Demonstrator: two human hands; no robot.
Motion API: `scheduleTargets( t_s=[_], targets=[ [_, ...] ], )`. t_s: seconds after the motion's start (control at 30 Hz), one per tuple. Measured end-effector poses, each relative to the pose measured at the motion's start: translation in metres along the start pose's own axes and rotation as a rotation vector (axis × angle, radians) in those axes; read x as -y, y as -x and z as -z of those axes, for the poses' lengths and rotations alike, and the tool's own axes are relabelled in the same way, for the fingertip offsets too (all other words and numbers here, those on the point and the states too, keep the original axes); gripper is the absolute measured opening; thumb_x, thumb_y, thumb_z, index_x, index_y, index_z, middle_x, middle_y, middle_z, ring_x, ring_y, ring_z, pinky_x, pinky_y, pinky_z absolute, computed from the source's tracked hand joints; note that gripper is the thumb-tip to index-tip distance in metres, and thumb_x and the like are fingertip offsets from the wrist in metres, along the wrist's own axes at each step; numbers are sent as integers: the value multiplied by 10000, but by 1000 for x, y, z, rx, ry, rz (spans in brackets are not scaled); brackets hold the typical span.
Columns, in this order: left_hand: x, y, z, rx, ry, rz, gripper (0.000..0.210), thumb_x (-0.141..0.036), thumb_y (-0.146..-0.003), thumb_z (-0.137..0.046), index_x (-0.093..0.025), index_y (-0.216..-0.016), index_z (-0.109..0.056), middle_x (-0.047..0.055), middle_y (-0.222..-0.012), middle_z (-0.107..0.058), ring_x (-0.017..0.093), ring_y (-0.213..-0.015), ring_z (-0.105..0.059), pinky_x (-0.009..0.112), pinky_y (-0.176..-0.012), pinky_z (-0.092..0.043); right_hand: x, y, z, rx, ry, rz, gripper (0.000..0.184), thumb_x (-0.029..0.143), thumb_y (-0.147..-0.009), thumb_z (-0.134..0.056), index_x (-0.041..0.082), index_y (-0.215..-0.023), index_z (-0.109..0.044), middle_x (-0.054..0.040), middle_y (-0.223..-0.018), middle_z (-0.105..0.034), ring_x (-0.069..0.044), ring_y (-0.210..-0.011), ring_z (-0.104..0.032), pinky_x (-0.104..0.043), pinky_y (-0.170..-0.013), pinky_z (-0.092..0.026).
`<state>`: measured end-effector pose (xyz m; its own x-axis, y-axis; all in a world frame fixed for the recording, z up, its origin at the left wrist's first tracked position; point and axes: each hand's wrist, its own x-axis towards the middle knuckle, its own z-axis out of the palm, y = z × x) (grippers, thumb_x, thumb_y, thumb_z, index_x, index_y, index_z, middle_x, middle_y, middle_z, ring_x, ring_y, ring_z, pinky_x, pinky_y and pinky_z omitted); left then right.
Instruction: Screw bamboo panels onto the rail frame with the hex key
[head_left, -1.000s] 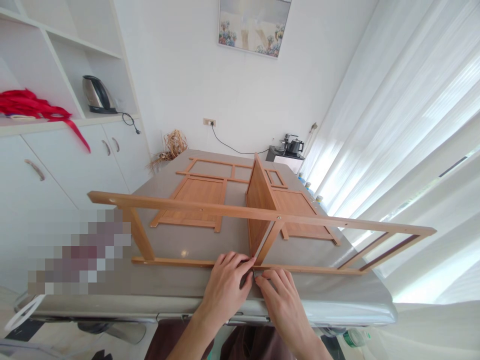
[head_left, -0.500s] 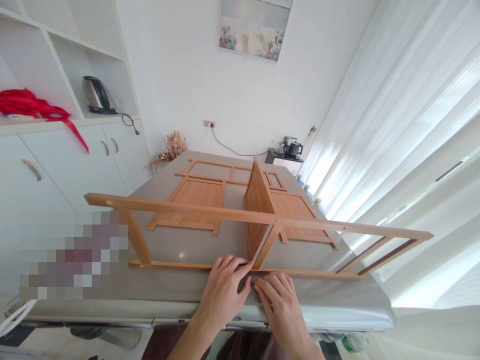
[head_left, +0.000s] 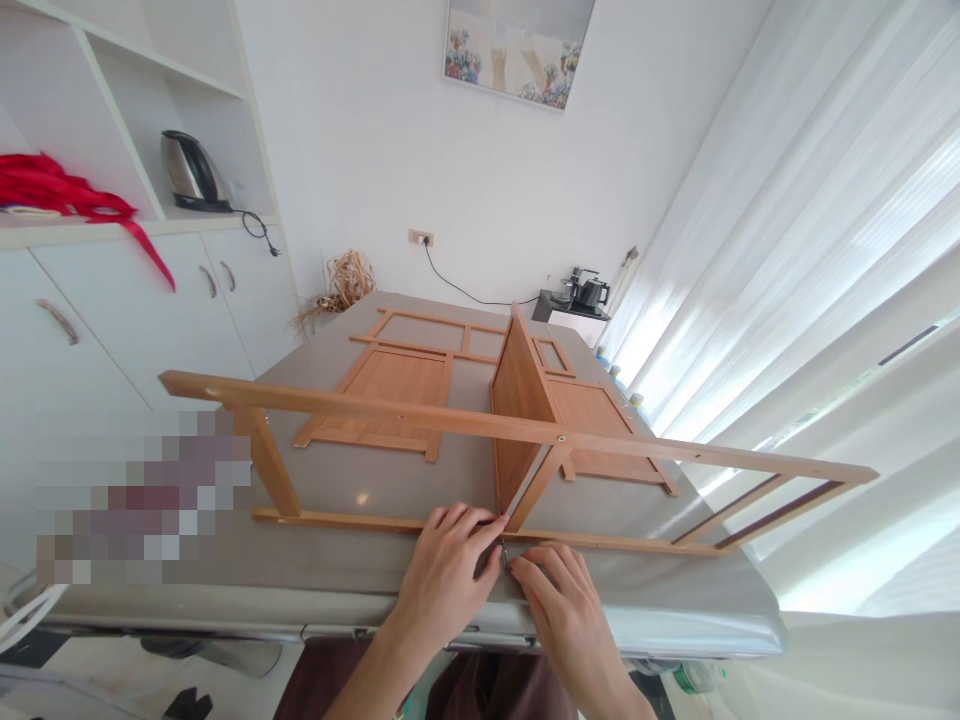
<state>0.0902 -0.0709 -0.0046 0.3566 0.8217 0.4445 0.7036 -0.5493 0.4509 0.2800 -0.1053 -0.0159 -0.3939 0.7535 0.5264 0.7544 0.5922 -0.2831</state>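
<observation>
A long wooden ladder-like frame (head_left: 442, 412) stands on its side across the grey table. Its middle crosspiece meets an upright wooden panel (head_left: 514, 375), which reaches away from me. My left hand (head_left: 450, 565) is closed around the lower rail at that joint, its forefinger against the panel's near corner. Just right of it, my right hand (head_left: 559, 590) pinches a thin metal rod that looks like a hex key (head_left: 505, 556), its far end at the lower rail. The fingertips partly hide the rod. A metal bolt head (head_left: 561, 438) shows in the upper rail.
Behind the frame, a panelled wooden piece (head_left: 390, 395) lies flat on the left and another (head_left: 611, 425) on the right. An open wooden frame (head_left: 427, 318) lies farther back. The table's front edge (head_left: 225, 605) runs close to me. White curtains (head_left: 787, 250) hang at right.
The hex key's visible part tilts slightly more, and my right hand has shifted a little. My left hand keeps its hold on the rail. The whole view has moved slightly.
</observation>
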Motion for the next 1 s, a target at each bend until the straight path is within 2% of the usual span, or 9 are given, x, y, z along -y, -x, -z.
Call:
scheduleTargets(
  t_s=[0.2,0.5,1.0],
  targets=[
    [1,0,-1,14,8,7,347,-173,-937,-546,-274,-1261,-621,8,-1123,-681,212,-1016,-570,416,-890,-427,-2,0,1,19,55,48,223,101,-980,-497,197,-1144,-613,-60,-939,-597,-192,-856,-539,-347,-798,-454],
    [0,0,0,8,-3,-1,349,-169,-934,-546,-265,-1261,-621,16,-1129,-681,214,-1023,-572,414,-888,-431,-1,1,-3,31,134,1,193,88,-971,-445,200,-950,-601,-58,-888,-529,-196,-795,-496,-336,-710,-438],
    [1,0,-1,8,-11,-6,361,-159,-932,-543,-267,-1269,-617,21,-1118,-681,216,-1025,-572,414,-892,-436,2,-4,-7,20,98,-35,204,118,-1000,-437,206,-932,-608,-56,-884,-542,-197,-813,-513,-346,-722,-462]
  ],
)
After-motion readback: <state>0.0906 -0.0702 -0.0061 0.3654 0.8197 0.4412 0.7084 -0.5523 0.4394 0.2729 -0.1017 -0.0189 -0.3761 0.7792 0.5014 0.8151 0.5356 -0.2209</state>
